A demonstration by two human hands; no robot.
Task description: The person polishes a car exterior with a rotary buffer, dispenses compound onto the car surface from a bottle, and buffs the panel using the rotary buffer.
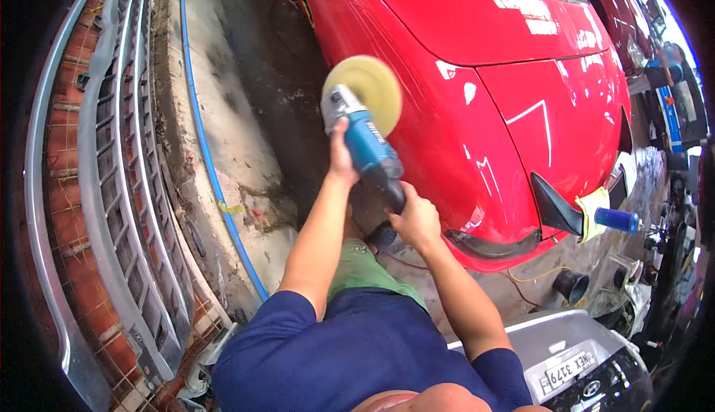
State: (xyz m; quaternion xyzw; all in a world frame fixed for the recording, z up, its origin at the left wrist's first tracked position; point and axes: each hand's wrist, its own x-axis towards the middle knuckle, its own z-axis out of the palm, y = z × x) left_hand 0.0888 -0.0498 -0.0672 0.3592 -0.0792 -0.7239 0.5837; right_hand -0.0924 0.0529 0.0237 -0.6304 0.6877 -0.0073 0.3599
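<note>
A blue and black power polisher [369,144] is held in both hands beside a glossy red car [447,121]. My left hand [341,151] is closed round the front of its body, just behind the silver head. Its rear black handle is gripped by my right hand [417,217]. The round yellow pad [369,92], blurred at its edge, overlaps the side of the car's rounded corner; whether it touches the paint is hard to tell.
Metal grilles [123,166] lean by a brick wall at the left, near a blue hose [205,140]. A yellow cloth [590,213] and blue bottle [617,220] are at the car's right end. A silver panel with a plate [566,371] lies at the lower right.
</note>
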